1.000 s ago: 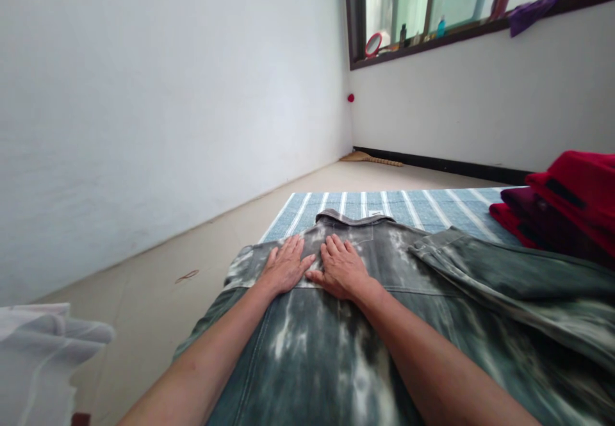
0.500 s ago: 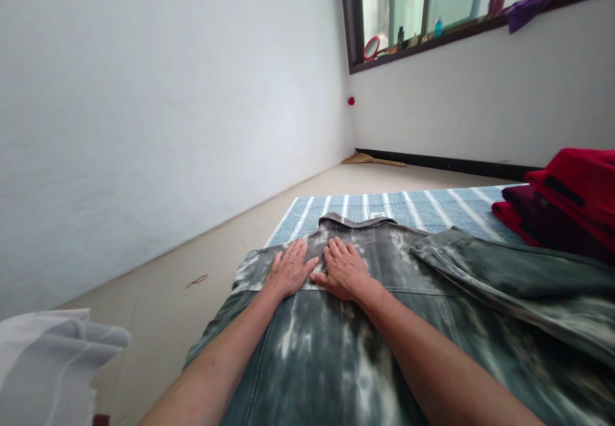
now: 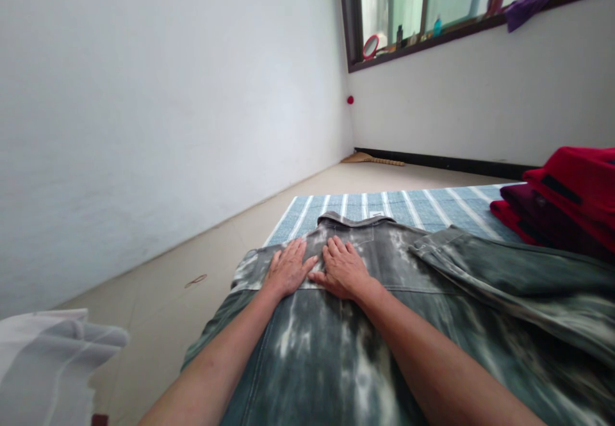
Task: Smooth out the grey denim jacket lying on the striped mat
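Barely shifted since before, left hand point(image 3: 289, 268) and right hand point(image 3: 344, 268) spread flat, thumbs out, on mottled grey-green jacket point(image 3: 331, 355)

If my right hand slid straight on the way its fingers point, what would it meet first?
Most likely the left part of the collar, just beyond the fingertips of your right hand, which lies flat on the jacket. How high the collar stands is unclear.

Jacket point(image 3: 298, 362) lies on sheet point(image 3: 394, 203); folded garments point(image 3: 576, 186) at right. Cord loop point(image 3: 195, 281) on floor point(image 3: 158, 304), left. Mirror point(image 3: 370, 47) on windowsill point(image 3: 456, 34), beyond.
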`<act>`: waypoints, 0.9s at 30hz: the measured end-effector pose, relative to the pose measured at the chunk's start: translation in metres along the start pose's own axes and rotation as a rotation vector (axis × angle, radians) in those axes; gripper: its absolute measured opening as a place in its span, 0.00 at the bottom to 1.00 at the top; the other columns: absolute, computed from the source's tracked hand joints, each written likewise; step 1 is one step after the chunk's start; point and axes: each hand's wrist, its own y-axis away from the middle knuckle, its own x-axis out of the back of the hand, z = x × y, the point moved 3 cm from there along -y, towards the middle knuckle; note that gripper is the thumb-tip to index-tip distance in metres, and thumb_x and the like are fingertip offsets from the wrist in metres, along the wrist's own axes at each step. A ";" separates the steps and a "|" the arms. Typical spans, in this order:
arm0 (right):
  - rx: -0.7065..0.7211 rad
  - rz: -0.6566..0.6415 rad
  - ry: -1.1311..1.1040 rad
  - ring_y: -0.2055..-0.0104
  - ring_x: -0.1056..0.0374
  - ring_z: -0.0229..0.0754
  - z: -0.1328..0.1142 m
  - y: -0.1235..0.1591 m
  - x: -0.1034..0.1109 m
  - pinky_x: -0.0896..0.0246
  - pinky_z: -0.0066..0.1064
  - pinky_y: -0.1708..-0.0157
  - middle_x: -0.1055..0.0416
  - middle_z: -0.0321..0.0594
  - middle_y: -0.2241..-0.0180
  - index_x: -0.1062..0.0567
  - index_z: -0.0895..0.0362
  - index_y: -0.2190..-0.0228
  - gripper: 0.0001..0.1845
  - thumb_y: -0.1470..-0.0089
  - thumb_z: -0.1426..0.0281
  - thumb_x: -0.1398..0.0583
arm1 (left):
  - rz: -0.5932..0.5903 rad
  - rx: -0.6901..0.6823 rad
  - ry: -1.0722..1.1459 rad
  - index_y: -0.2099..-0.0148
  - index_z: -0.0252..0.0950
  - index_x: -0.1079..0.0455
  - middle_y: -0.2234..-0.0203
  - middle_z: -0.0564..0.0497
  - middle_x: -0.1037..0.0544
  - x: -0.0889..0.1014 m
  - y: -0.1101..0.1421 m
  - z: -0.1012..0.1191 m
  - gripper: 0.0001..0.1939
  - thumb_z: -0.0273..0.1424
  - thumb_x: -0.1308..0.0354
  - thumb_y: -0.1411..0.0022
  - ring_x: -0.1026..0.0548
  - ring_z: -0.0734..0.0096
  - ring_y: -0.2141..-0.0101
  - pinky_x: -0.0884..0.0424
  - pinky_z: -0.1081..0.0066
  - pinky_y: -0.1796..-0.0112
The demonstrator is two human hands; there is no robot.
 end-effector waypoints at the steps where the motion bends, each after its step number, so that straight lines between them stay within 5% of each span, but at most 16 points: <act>1: 0.000 0.000 0.001 0.34 0.60 0.56 0.000 0.000 0.000 0.63 0.49 0.39 0.51 0.60 0.37 0.41 0.71 0.41 0.45 0.40 0.45 0.61 | -0.002 0.002 0.000 0.33 0.33 0.53 0.33 0.46 0.54 0.000 0.000 0.000 0.34 0.48 0.66 0.33 0.57 0.64 0.35 0.55 0.54 0.39; 27: 0.006 0.012 -0.002 0.34 0.59 0.57 0.002 -0.002 -0.001 0.62 0.49 0.40 0.50 0.61 0.37 0.41 0.72 0.41 0.46 0.41 0.45 0.62 | 0.035 -0.002 0.007 0.33 0.36 0.51 0.34 0.46 0.50 0.001 -0.001 -0.001 0.34 0.49 0.65 0.34 0.53 0.62 0.35 0.54 0.55 0.40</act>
